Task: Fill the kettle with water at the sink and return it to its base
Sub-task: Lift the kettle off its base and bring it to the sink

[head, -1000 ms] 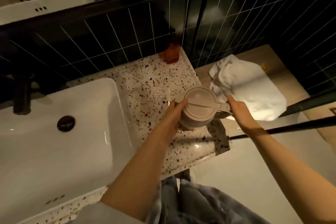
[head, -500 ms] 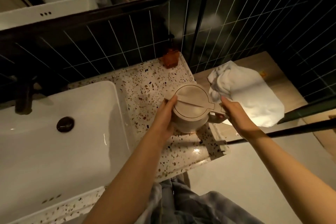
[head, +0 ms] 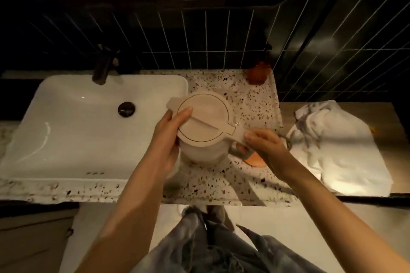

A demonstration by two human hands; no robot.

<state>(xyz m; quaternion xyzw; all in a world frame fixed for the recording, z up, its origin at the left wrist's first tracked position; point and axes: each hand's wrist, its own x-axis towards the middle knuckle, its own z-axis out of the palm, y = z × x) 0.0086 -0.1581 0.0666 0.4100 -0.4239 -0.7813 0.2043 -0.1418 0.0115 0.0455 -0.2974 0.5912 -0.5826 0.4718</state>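
The left hand (head: 165,139) wraps around the side of the kettle (head: 203,126) and the right hand (head: 265,146) grips its handle, so the closed kettle is steady above the speckled counter (head: 221,182), just right of the sink (head: 88,131).

The kettle (head: 203,126) is pale beige and round, its lid closed, spout pointing toward the sink (head: 88,126) and handle to the right. It sits upright over the speckled counter (head: 250,104), just right of the white rectangular sink with its dark drain.
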